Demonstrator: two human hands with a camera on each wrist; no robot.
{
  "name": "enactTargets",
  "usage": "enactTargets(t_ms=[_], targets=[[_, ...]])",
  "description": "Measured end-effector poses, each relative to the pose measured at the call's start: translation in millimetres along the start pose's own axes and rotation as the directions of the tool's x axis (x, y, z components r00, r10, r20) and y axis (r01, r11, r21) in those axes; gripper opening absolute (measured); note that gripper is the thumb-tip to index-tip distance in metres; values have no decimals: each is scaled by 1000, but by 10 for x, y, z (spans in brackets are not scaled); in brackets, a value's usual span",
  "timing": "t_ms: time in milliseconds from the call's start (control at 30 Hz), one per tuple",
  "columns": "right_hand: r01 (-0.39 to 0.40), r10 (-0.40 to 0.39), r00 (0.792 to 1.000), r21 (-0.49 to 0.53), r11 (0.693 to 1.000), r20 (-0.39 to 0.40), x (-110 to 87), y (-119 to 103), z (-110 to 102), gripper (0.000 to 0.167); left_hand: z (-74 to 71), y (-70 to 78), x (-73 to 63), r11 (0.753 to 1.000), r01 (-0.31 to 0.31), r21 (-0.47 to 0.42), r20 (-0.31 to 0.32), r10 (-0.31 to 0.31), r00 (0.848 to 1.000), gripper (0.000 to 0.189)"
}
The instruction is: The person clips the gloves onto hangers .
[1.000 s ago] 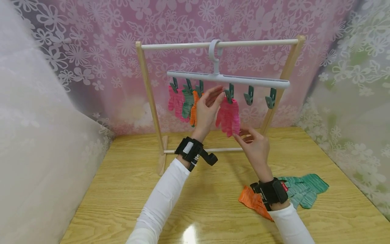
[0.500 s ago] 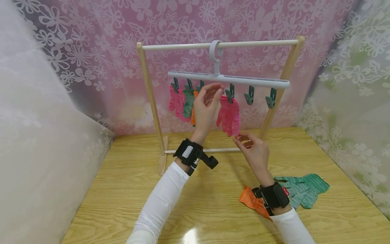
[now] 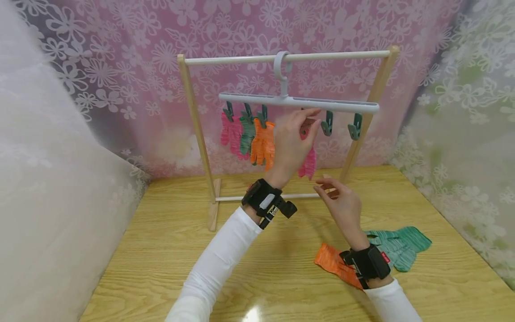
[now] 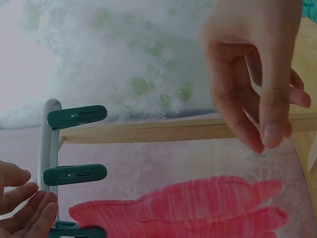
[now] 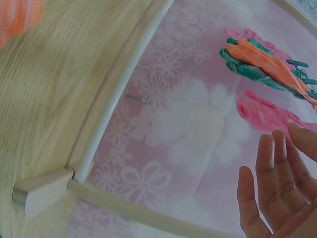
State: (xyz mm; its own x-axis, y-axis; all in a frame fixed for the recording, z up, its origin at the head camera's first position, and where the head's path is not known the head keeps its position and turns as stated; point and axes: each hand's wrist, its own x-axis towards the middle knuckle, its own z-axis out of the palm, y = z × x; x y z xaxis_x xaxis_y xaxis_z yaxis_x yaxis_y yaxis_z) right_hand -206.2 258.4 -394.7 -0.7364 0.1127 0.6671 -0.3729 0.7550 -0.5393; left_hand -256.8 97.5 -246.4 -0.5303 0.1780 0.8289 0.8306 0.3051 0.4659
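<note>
The left hand (image 3: 293, 145) is raised just under the white plastic clip hanger (image 3: 338, 105), fingers loosely bent, thumb apart; the right hand (image 3: 344, 208), lower beneath that hanger, has relaxed, curved fingers. From the hanger hangs a pink knitted glove (image 3: 309, 164), its upper part mostly hidden behind the left hand.

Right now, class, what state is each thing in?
Rack, standing upright
Hanger, hooked over the rail
Leftmost pink glove, clipped, hanging
Hanging green glove, clipped
Hanging orange glove, clipped
Rightmost pink glove, clipped, hanging
Two rightmost clips, gripping nothing
Loose orange glove, on the table, partly hidden
Loose green glove, on the table, partly hidden
Left hand, raised, fingers bent
Right hand, raised, holding nothing
</note>
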Motion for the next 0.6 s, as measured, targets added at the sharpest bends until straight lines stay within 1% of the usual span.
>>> enactTargets(t_ms=[67, 100, 200, 300, 400, 433, 500, 600], targets=[[1, -1, 1000, -10, 1000, 1, -18, 9, -54, 20, 36, 3, -11, 998, 6, 66, 25, -8, 1000, 30], [0, 0, 1000, -9, 1000, 0, -27, 9, -84, 19, 52, 5, -17, 997, 13, 81, 38, -16, 999, 31], [15, -15, 1000, -19, 1000, -1, -59, 1, -176, 17, 90, 9, -31, 993, 31, 110, 56, -37, 998, 29], [30, -29, 999, -48, 998, 27, -106, -8, -264, 17, 116, 8, -33, 993, 40, 111, 65, -47, 997, 27], [51, -40, 994, -108, 993, 100, -186, 3, -343, 18, 139, -6, -23, 995, 55, 88, 70, -61, 996, 25], [50, -33, 991, -130, 990, 131, -220, 12, -368, 19, 147, -11, -20, 995, 62, 74, 69, -67, 995, 25], [35, 1, 979, -172, 985, 204, -293, 29, -423, 21, 166, -26, -19, 996, 79, 36, 66, -81, 995, 25], [9, 55, 955, -212, 977, 292, -409, 70, -500, 23, 198, -41, -27, 994, 110, 4, 55, -110, 992, 22]])
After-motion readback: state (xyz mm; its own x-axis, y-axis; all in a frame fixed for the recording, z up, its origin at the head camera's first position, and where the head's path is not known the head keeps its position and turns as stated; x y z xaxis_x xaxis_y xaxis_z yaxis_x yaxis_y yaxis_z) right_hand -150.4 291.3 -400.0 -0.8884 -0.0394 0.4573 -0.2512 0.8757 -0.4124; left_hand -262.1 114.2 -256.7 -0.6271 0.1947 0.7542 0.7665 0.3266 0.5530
